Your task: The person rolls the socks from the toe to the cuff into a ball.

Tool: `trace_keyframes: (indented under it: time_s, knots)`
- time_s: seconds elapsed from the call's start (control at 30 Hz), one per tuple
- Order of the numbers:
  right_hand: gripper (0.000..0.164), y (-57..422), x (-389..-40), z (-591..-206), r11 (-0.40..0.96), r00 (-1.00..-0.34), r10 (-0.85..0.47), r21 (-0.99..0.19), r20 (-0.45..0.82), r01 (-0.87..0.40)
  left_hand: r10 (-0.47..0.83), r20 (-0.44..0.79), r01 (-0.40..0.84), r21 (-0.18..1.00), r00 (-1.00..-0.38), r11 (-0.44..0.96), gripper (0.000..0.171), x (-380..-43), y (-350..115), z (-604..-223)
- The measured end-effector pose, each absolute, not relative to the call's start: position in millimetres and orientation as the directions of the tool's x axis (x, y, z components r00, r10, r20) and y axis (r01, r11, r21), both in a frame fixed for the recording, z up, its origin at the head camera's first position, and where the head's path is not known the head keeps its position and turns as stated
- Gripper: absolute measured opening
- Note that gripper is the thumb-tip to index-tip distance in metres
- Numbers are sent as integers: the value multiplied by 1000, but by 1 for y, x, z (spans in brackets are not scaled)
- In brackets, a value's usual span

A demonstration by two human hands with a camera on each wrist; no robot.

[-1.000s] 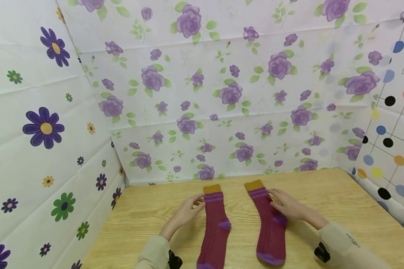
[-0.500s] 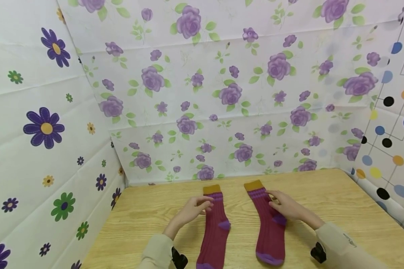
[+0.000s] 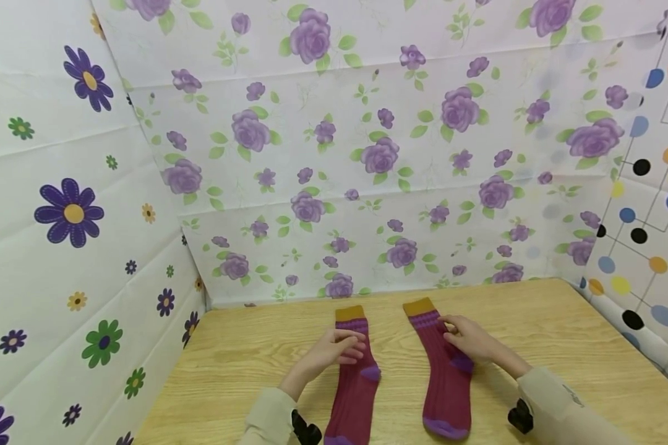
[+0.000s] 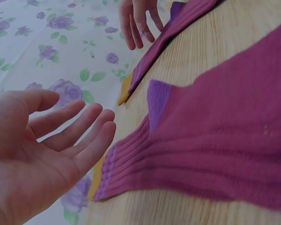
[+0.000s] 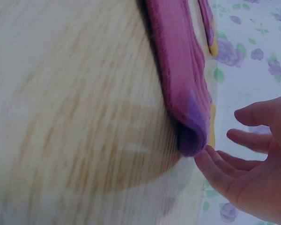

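Note:
Two maroon socks with mustard cuffs and purple heels and toes lie flat, cuffs toward the back wall. Over the upper leg of the left sock point(image 3: 351, 398) hovers my left hand point(image 3: 331, 353), fingers loosely bent and holding nothing; the left wrist view shows a gap between the hand point(image 4: 49, 145) and the sock point(image 4: 225, 136). Beside the right sock point(image 3: 445, 392), my right hand point(image 3: 470, 339) is at its right edge, just above the heel. Relaxed, spread fingers of that hand point(image 5: 253, 173) come close to the purple heel point(image 5: 193, 136) in the right wrist view; contact is unclear.
A light wooden table point(image 3: 234, 352) carries both socks, with a strip of bare wood between them. White flowered sheeting point(image 3: 312, 148) rises behind and on the left, and a dotted sheet point(image 3: 646, 247) on the right. Black wrist cameras point(image 3: 307, 431) sit at the sleeves.
My left hand has moved from the left sock's outer edge rightward over its upper leg. The right hand stays almost in place, and both socks lie as before.

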State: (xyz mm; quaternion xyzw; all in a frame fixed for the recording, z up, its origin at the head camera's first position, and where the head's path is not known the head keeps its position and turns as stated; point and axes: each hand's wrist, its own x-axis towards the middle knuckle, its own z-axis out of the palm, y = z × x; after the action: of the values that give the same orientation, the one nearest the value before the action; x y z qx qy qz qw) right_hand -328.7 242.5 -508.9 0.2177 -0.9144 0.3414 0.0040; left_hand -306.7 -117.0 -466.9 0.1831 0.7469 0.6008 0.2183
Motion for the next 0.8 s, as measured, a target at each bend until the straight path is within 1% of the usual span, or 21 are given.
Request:
trace_keyframes:
  time_s: [0.2, 0.4, 0.5, 0.63, 0.8]
  knots:
    - [41, 240, -330, -509, 686, -921, -357, -625, 158, -373, 535, -162, -57, 976, -829, 208, 42, -303, -106, -468]
    - [39, 239, -330, -509, 686, -942, -308, -655, 132, -315, 546, -182, -102, 980, -818, 173, 42, -302, -96, -470]
    - [38, 239, -331, -509, 691, -959, -265, -672, 104, -264, 546, -205, -129, 976, -812, 175, 42, -302, -92, -472]
    - [39, 239, -332, -510, 662, -981, -188, -732, 45, -160, 556, -227, -162, 973, -799, 165, 43, -302, -87, -475]
    - [47, 237, -331, -512, 616, -991, -131, -783, 5, -86, 580, -229, -180, 973, -782, 141, 44, -301, -78, -476]
